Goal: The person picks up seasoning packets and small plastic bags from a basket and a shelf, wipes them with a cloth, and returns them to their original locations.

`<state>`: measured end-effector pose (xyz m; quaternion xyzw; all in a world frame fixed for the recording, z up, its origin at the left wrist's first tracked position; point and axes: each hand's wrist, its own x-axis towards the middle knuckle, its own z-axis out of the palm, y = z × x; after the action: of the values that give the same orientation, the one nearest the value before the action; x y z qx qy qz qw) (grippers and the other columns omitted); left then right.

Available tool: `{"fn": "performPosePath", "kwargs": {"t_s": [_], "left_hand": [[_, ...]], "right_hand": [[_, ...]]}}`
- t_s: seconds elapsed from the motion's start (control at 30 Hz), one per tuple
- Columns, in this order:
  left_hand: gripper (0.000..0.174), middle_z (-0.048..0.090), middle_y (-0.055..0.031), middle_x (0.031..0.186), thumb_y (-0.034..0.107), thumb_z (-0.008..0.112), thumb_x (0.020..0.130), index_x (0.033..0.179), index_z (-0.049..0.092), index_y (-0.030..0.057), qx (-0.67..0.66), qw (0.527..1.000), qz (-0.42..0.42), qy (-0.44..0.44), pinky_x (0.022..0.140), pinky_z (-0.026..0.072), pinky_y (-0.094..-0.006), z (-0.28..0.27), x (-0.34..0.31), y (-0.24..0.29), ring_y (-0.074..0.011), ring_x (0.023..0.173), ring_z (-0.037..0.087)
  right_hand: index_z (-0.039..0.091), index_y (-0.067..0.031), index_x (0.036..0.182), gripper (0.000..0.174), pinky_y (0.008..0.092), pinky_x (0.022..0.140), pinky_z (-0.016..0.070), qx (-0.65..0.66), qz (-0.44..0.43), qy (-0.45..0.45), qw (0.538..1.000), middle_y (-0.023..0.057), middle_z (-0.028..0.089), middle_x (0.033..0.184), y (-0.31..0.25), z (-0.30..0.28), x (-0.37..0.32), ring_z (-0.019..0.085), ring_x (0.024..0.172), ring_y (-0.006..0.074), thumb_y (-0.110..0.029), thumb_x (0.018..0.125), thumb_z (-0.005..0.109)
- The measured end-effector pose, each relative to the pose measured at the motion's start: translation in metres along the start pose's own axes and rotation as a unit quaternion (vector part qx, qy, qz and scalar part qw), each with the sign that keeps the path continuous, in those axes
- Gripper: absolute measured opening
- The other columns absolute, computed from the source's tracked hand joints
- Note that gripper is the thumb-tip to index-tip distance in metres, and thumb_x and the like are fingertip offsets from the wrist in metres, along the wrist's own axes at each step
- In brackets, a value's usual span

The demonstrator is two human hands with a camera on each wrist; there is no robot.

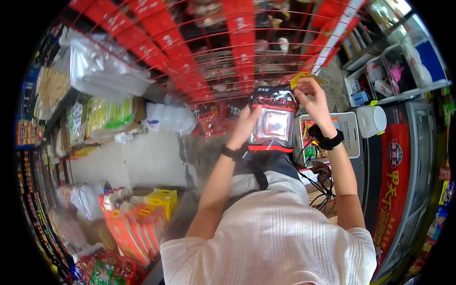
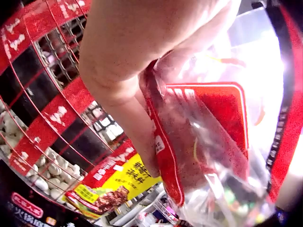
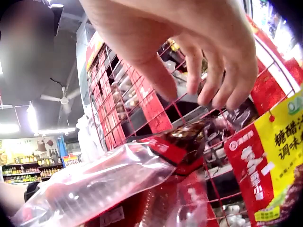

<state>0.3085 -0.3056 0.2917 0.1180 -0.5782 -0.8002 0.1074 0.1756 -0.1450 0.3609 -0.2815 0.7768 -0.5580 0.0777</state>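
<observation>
My left hand (image 1: 245, 124) grips the left edge of a red and black food packet (image 1: 274, 124) with a clear window, held upright in front of a red wire rack (image 1: 213, 57). In the left wrist view my fingers (image 2: 128, 71) curl round the packet's red edge (image 2: 165, 156). My right hand (image 1: 311, 97) is raised at the packet's top right corner, just under a yellow sachet (image 1: 304, 77) hanging on the rack. In the right wrist view that hand (image 3: 199, 61) has loosely bent fingers with nothing between them, above the packet (image 3: 118, 175) and beside the yellow and red sachet (image 3: 279, 156).
A white basket (image 1: 349, 135) of goods and a white tub (image 1: 371, 121) stand at the right by a freezer with a red banner (image 1: 394, 190). Orange and yellow packs (image 1: 137, 218) fill the lower left shelves. Clear plastic bags (image 1: 102, 66) hang at the upper left.
</observation>
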Motion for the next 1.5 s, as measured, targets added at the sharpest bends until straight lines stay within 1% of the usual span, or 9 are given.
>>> {"fn": "performPosePath", "kwargs": {"t_s": [0.4,0.53,0.6,0.67,0.73,0.8,1.0,1.17,1.5], "left_hand": [[0.036,0.058,-0.0062,0.084,0.03,0.04,0.092,0.099,0.053,-0.0024,0.098,0.977,-0.106,0.16,0.074,0.0407,-0.0288,-0.1,-0.082,-0.022,-0.0136,0.082,0.053],[0.044,0.058,-0.0157,0.073,0.037,0.039,0.09,0.081,0.053,-0.004,0.067,0.88,-0.195,0.428,0.063,0.0414,-0.0343,-0.121,-0.118,-0.003,-0.0246,0.069,0.055],[0.046,0.058,-0.0177,0.068,0.036,0.038,0.091,0.076,0.051,-0.0052,0.229,0.804,-0.137,0.531,0.058,0.0419,-0.0358,-0.15,-0.147,-0.026,-0.0262,0.063,0.056],[0.042,0.054,-0.0068,0.059,0.037,0.039,0.092,0.074,0.049,-0.0003,0.252,0.75,-0.031,0.611,0.046,0.0391,-0.0269,-0.175,-0.175,-0.039,-0.0149,0.051,0.051],[0.041,0.053,-0.0055,0.062,0.036,0.04,0.092,0.074,0.048,0.0006,0.043,0.786,-0.054,0.614,0.044,0.0389,-0.0235,-0.181,-0.207,-0.027,-0.0118,0.051,0.049],[0.04,0.053,-0.0039,0.064,0.035,0.039,0.092,0.076,0.048,0.0,0.184,0.7,-0.063,0.687,0.044,0.0389,-0.0218,-0.199,-0.237,-0.056,-0.0086,0.052,0.048],[0.034,0.059,-0.0092,0.078,0.024,0.036,0.093,0.095,0.052,-0.006,0.072,0.681,-0.085,0.724,0.063,0.0423,-0.028,-0.161,-0.251,-0.047,-0.0138,0.066,0.052],[0.035,0.052,-0.001,0.067,0.033,0.038,0.093,0.079,0.049,0.003,0.068,0.696,-0.101,0.708,0.048,0.0386,-0.021,-0.133,-0.237,-0.057,-0.0066,0.052,0.045],[0.034,0.047,0.0034,0.067,0.032,0.037,0.094,0.082,0.048,0.002,0.007,0.684,-0.047,0.728,0.052,0.0381,-0.0198,-0.132,-0.212,-0.043,-0.0036,0.06,0.043]], "right_hand": [[0.061,0.0014,0.076,0.013,0.0219,0.059,0.0382,0.049,0.09,-0.316,0.943,0.0013,0.057,0.064,0.02,0.142,-0.011,0.048,0.064,0.0043,-0.01,0.075,0.067],[0.059,0.0022,0.08,0.008,0.02,0.057,0.0389,0.124,0.13,-0.322,0.929,-0.0016,0.057,0.067,0.038,0.182,-0.01,0.047,0.061,0.0027,-0.005,0.078,0.062],[0.059,0.0027,0.081,0.007,0.0206,0.059,0.0407,0.13,0.118,-0.329,0.928,-0.0001,0.059,0.07,0.055,0.21,-0.005,0.05,0.063,0.0034,-0.004,0.079,0.06],[0.059,0.003,0.082,0.007,0.0242,0.06,0.0421,0.149,0.114,-0.342,0.921,0.0038,0.061,0.071,0.078,0.242,-0.001,0.055,0.065,0.0087,-0.004,0.08,0.058],[0.059,0.0014,0.083,0.008,0.0283,0.06,0.0421,0.019,0.02,-0.35,0.936,0.0093,0.059,0.068,0.1,0.274,0.004,0.056,0.062,0.0169,-0.006,0.08,0.058],[0.058,0.0014,0.082,0.009,0.0313,0.058,0.0411,0.0,-0.001,-0.346,0.938,0.014,0.059,0.068,0.104,0.301,0.01,0.056,0.061,0.0228,-0.006,0.077,0.058],[0.063,-0.0039,0.087,0.019,0.0344,0.064,0.0452,-0.104,0.04,-0.322,0.94,0.0139,0.063,0.075,0.182,0.38,0.054,0.061,0.07,0.0277,-0.017,0.073,0.062],[0.066,-0.0087,0.084,0.021,0.0404,0.067,0.0466,-0.27,0.012,-0.26,0.927,0.0148,0.062,0.079,0.155,0.388,0.058,0.06,0.076,0.0326,-0.025,0.071,0.065],[0.058,-0.0079,0.09,0.026,0.0454,0.061,0.0445,-0.307,-0.025,-0.261,0.915,0.0152,0.062,0.076,0.148,0.389,0.047,0.058,0.074,0.035,-0.03,0.076,0.062]]}}
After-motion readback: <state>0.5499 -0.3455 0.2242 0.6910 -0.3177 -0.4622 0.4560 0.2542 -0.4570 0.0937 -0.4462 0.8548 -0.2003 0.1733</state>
